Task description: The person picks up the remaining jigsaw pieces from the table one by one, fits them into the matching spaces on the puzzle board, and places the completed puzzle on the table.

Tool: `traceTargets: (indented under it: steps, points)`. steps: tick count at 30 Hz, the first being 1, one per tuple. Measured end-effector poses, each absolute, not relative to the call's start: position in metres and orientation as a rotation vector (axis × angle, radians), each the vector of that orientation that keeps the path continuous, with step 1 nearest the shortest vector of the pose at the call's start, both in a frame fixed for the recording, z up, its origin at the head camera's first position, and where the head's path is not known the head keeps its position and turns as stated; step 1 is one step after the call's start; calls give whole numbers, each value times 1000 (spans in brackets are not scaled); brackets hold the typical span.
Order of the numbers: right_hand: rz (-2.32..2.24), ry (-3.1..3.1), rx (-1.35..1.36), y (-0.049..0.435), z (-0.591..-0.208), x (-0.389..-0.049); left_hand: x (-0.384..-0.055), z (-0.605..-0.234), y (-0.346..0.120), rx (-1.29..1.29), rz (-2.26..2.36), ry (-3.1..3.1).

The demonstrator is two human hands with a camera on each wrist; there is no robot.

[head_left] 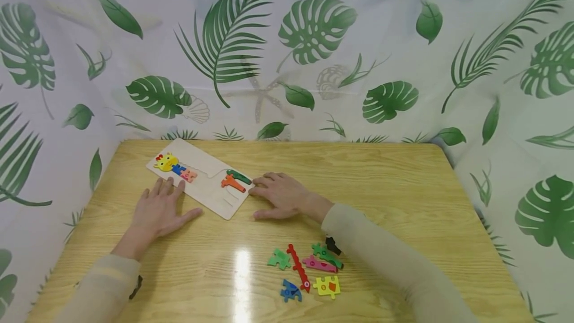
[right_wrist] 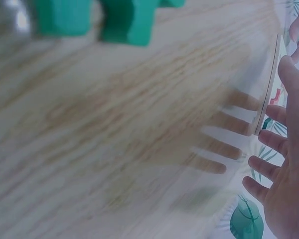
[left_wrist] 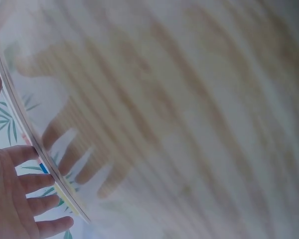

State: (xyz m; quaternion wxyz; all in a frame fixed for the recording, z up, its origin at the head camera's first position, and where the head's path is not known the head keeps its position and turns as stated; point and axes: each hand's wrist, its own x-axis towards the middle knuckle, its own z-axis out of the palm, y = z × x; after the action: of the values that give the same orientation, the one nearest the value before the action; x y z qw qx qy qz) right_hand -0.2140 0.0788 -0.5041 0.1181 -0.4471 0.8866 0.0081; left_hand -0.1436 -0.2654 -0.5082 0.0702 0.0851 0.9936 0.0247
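A pale wooden puzzle board [head_left: 208, 191] lies at a slant on the table, with a giraffe-shaped recess. A yellow giraffe head piece [head_left: 167, 162], a blue piece [head_left: 179, 170] and a pink piece [head_left: 189, 175] sit joined at its upper left. Toward the right end are an orange leg piece [head_left: 233, 183] and a green leg piece [head_left: 239, 177]. My left hand [head_left: 157, 211], fingers spread, touches the board's near left edge. My right hand [head_left: 282, 196] lies with extended fingers at the board's right corner. Neither hand grips anything.
Loose puzzle pieces lie nearer me: light green [head_left: 280, 259], red [head_left: 299, 268], magenta [head_left: 320, 264], dark green [head_left: 328, 255], blue [head_left: 291, 290] and yellow [head_left: 327, 286]. A leaf-patterned curtain [head_left: 251, 64] hangs behind the wood-grain table [head_left: 381, 178].
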Motion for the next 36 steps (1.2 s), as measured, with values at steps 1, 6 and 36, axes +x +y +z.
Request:
traceTargets:
  steps: [1,6,36]
  points:
    - [25,2591,-1305,79,-504,-214,-143,-508,-265,256,73,2986]
    - [10,2584,-1297,83,-501,-212,-142,-507,-262,262,71,2972]
    - [-37,2608,-1273,124,-499,-190,-141,-511,-233,353,116,2980]
